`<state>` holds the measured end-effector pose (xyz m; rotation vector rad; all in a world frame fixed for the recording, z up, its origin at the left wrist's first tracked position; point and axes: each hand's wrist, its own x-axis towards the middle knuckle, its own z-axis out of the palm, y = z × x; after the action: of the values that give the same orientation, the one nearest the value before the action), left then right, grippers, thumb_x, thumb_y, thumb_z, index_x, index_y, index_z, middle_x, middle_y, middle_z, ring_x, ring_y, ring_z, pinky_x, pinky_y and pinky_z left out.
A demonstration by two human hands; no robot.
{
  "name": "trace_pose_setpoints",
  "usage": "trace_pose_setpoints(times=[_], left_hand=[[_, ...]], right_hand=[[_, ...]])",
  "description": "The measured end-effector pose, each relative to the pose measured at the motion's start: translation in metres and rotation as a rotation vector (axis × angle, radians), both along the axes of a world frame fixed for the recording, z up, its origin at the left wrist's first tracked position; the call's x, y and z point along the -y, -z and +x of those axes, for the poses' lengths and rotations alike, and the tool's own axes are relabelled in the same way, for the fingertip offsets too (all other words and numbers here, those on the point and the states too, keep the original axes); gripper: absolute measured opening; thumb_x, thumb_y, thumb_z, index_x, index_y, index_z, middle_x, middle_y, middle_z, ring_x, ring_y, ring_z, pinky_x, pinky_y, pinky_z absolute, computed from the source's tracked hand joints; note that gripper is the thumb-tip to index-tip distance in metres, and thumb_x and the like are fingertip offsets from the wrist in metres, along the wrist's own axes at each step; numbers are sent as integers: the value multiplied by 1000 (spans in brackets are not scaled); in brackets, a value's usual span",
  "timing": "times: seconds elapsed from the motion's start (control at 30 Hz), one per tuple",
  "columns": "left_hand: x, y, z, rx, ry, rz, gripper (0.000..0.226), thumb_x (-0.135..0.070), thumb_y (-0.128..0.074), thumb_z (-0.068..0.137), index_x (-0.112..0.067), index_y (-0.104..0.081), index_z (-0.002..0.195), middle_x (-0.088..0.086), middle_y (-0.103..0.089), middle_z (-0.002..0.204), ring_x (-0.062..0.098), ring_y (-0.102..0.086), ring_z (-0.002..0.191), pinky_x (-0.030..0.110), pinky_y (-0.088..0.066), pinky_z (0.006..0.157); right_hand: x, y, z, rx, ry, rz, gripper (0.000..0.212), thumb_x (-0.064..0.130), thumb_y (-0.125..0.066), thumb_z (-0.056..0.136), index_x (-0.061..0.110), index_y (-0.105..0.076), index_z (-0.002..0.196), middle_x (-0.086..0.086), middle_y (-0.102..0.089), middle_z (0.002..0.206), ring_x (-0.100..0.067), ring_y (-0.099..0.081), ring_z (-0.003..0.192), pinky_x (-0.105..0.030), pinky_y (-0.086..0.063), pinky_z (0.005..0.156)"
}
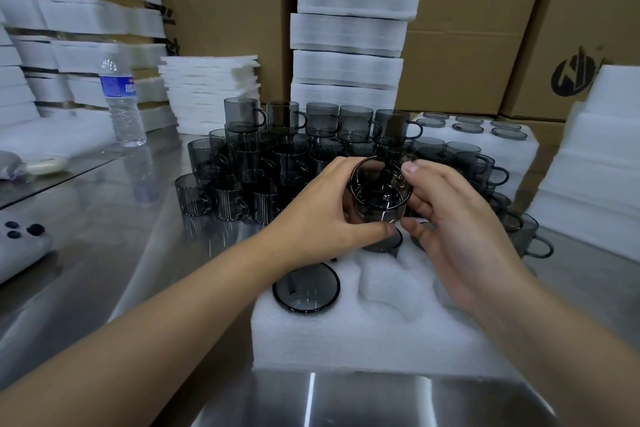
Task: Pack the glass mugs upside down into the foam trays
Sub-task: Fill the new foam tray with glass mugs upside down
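Note:
Both hands hold one smoky grey glass mug (379,191) above the white foam tray (363,336) in front of me. My left hand (322,211) grips its side, thumb under the base. My right hand (450,218) pinches the rim with thumb and fingers. The mug's open mouth faces me. In the tray's near left pocket sits an upside-down mug (306,288), base up. Another mug base (384,243) shows in a far pocket, partly hidden by my hands. Several loose mugs (263,163) are stacked behind the tray.
A filled foam tray (478,135) stands at the back right. Foam stacks (346,31) and cardboard boxes (467,38) line the back. A water bottle (123,100) stands left on the steel table (104,253). A phone (17,246) lies at the left edge.

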<state>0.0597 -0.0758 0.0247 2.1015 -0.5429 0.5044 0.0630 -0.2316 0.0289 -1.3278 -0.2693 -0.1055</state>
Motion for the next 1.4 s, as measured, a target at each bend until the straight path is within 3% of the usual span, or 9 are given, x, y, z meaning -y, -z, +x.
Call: trace_pose_setpoints(times=[0.1,0.23,0.37,0.57,0.7,0.87,1.2,1.3,1.4], left_hand=[[0,0,-1,13,14,-3,65,-20,-81,71,-26,-49,128,-9,-52,119,2,-54,110,27,-46,95],[0,0,-2,9,47,-18,63,-22,-80,71,-34,-48,123,-10,-52,116,6,-60,91,22,-51,76],[0,0,0,-7,72,-20,62,-21,-79,71,-44,-46,119,-11,-51,116,5,-60,81,14,-46,64],[0,1,0,-22,90,-8,64,-22,-77,71,-42,-46,123,-9,-49,117,0,-58,73,15,-47,62],[-1,2,0,-13,92,1,65,-10,-76,74,-39,-46,124,-9,-48,116,-1,-56,72,18,-49,64],[-1,1,0,-16,101,14,73,12,-53,75,-46,-43,118,-5,-48,115,-2,-55,72,15,-46,62],[-2,3,2,29,93,-16,69,17,-46,76,-42,-48,113,-14,-47,110,0,-59,75,13,-42,62],[-3,3,3,65,60,-42,68,20,-40,75,-39,-52,106,-14,-50,107,-2,-58,74,17,-45,63],[-5,4,6,88,6,-67,57,20,-35,74,-27,-58,98,-6,-56,102,0,-56,70,18,-46,66]], right_hand=[[0,-2,-1,18,28,11,7,30,-68,80,31,-72,87,12,-71,86,1,-65,78,-25,-44,72],[1,-2,-3,41,40,33,7,24,-67,82,29,-71,86,15,-71,83,5,-65,75,-16,-47,65],[-1,-4,-6,53,40,55,9,20,-66,84,27,-70,87,15,-70,80,6,-64,72,-8,-46,55],[-1,-6,-7,46,91,56,11,23,-63,84,29,-71,89,13,-72,85,4,-64,75,-7,-45,56],[-3,-7,-8,53,109,47,11,24,-62,83,29,-71,87,16,-70,80,8,-62,72,-6,-44,56],[-2,-8,-9,52,118,47,11,26,-61,84,30,-72,84,14,-71,85,5,-63,77,-7,-44,58],[-1,-9,-11,62,82,34,11,25,-65,82,32,-72,88,14,-72,88,6,-63,76,-6,-43,56],[-1,-7,-11,73,43,-41,25,17,-69,78,35,-70,95,11,-69,102,0,-65,89,-6,-44,58],[-2,-7,-10,43,32,-104,34,8,-65,78,37,-70,95,13,-69,94,5,-63,73,-7,-43,53]])
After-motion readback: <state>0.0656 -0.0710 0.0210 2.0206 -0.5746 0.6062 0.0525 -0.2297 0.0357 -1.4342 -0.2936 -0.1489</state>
